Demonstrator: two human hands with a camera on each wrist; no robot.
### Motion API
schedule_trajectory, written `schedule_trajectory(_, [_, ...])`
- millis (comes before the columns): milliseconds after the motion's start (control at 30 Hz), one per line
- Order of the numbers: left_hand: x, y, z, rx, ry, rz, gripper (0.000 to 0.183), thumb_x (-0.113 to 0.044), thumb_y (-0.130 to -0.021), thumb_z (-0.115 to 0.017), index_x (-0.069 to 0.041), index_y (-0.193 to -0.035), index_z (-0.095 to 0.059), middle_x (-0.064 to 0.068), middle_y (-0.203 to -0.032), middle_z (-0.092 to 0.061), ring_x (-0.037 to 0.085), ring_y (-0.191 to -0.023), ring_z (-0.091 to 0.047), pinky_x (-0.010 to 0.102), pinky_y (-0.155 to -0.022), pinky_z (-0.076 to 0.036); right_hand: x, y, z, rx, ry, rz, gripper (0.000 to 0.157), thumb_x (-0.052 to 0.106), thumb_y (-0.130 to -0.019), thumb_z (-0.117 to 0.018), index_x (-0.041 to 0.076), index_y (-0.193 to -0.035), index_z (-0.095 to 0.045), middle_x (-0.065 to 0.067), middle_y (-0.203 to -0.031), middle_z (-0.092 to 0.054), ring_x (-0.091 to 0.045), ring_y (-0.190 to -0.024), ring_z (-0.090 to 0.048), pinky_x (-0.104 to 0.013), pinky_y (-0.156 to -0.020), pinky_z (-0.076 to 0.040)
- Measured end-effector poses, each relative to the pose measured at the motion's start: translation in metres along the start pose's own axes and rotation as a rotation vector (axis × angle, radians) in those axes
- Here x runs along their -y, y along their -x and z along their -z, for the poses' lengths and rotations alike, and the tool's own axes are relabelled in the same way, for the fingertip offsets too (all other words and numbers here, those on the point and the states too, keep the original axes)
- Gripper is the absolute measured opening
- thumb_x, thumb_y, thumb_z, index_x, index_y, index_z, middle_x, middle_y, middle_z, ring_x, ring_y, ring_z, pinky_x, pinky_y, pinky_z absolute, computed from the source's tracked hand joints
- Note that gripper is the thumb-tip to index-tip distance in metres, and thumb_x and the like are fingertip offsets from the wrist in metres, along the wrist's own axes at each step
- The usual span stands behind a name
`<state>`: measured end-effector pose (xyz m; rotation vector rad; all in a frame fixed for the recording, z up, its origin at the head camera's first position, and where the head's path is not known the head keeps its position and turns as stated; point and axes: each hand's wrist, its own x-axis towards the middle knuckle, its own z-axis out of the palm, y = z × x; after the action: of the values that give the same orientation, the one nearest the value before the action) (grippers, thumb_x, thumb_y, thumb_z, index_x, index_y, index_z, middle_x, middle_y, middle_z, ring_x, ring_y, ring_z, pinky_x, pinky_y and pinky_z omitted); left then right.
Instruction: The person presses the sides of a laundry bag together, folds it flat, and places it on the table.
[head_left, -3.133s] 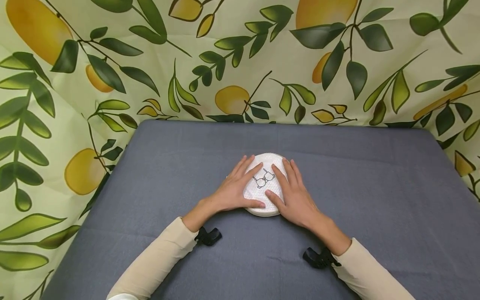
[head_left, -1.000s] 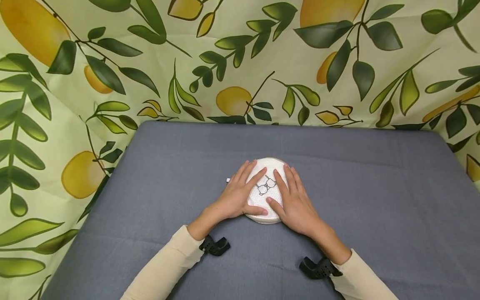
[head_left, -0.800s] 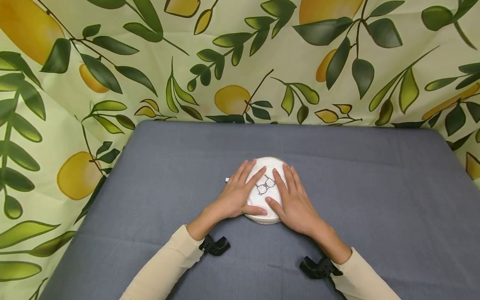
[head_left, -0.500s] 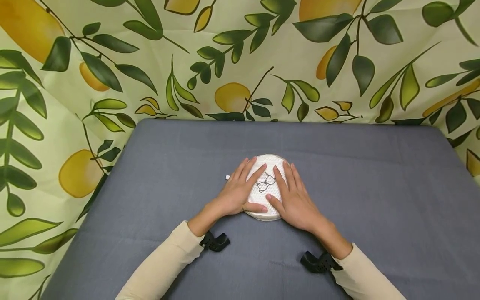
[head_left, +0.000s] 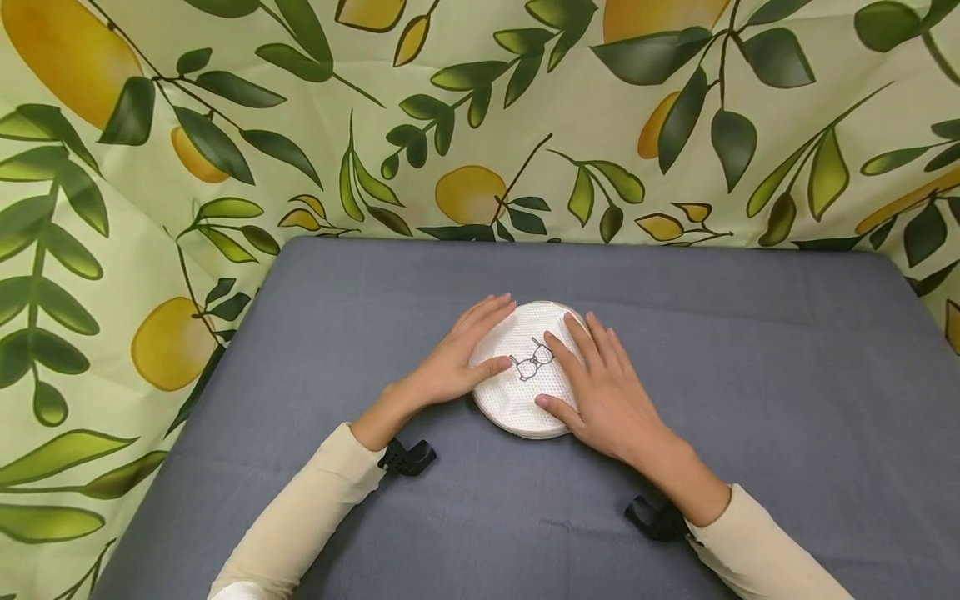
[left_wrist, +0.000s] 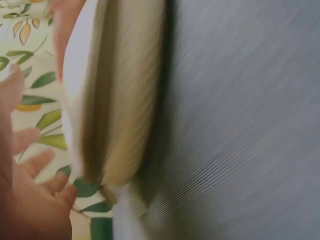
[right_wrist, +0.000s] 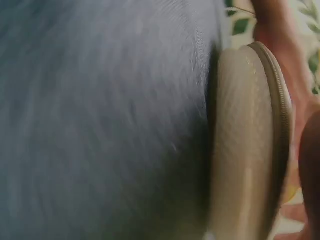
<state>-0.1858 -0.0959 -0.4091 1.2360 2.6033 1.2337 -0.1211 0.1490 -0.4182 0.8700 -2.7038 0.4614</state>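
Observation:
A round white mesh zip bag point(head_left: 517, 408) lies flat near the middle of the grey-covered table, a dark line drawing like a pair of glasses on its top. My left hand point(head_left: 461, 354) is at its left edge, fingers straight, the thumb tip over the top. In the left wrist view a gap shows between those fingers point(left_wrist: 37, 162) and the bag's blurred side. My right hand point(head_left: 603, 387) rests on the bag's right part with fingers spread. The right wrist view shows the bag's thick side and zipper point(right_wrist: 280, 95) close up.
The grey cloth-covered table point(head_left: 360, 292) spreads around the bag. Behind it hangs a cloth point(head_left: 300, 167) printed with lemons and leaves. Black wrist mounts point(head_left: 408, 457) sit under both forearms.
My left hand has shifted left and off most of the bag's top, baring more of it. My right hand has moved slightly right, still on the bag.

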Motion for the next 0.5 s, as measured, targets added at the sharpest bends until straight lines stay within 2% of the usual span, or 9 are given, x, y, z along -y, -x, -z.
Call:
schedule_trajectory(133, [0.007, -0.02, 0.013, 0.02, 0.021, -0.11, 0.053, -0.038, -0.101, -0.045, -0.006, -0.144, -0.042, 0.007, -0.151, -0.034, 0.022, -0.143, -0.015, 0.042, -0.113, -0.012, 0.009, -0.005, 0.013, -0.021, 0.043, 0.289, 0.07, 0.06, -0.098, -0.03, 0.009, -0.142, -0.044, -0.016, -0.15, -0.033, -0.034, -0.14, -0.022, -0.049, -0.11, -0.02])
schedule_trajectory(200, [0.01, -0.03, 0.014, 0.068, 0.042, -0.153, 0.044, -0.024, -0.101, -0.048, -0.005, -0.141, -0.046, 0.007, -0.15, -0.037, 0.02, -0.143, -0.015, 0.04, -0.114, -0.011, 0.013, -0.007, 0.015, 0.012, 0.026, 0.437, 0.065, 0.057, -0.099, -0.034, 0.01, -0.142, -0.045, -0.013, -0.15, -0.035, -0.031, -0.14, -0.025, -0.048, -0.11, -0.023])
schedule_trajectory(267, [0.013, -0.039, 0.01, 0.126, 0.056, -0.184, 0.041, -0.015, -0.099, -0.051, -0.005, -0.139, -0.049, 0.007, -0.15, -0.037, 0.021, -0.143, -0.016, 0.039, -0.114, -0.011, 0.015, -0.008, 0.012, 0.059, 0.003, 0.53, 0.062, 0.054, -0.099, -0.037, 0.012, -0.143, -0.045, -0.01, -0.151, -0.034, -0.028, -0.141, -0.024, -0.048, -0.11, -0.023])
schedule_trajectory(367, [0.016, -0.048, 0.001, 0.212, 0.066, -0.214, 0.041, -0.011, -0.098, -0.052, -0.005, -0.139, -0.05, 0.009, -0.15, -0.036, 0.025, -0.143, -0.017, 0.037, -0.114, -0.011, 0.014, -0.008, 0.003, 0.105, -0.014, 0.59, 0.062, 0.053, -0.098, -0.041, 0.013, -0.145, -0.042, -0.008, -0.153, -0.031, -0.028, -0.141, -0.023, -0.049, -0.11, -0.02])
schedule_trajectory(500, [0.019, -0.055, -0.008, 0.297, 0.02, -0.235, 0.042, -0.014, -0.1, -0.049, -0.006, -0.141, -0.048, 0.009, -0.152, -0.032, 0.03, -0.143, -0.017, 0.036, -0.114, -0.009, 0.01, -0.006, -0.006, 0.137, -0.027, 0.588, 0.065, 0.052, -0.096, -0.048, 0.015, -0.148, -0.038, -0.007, -0.154, -0.028, -0.028, -0.142, -0.02, -0.049, -0.111, -0.017])
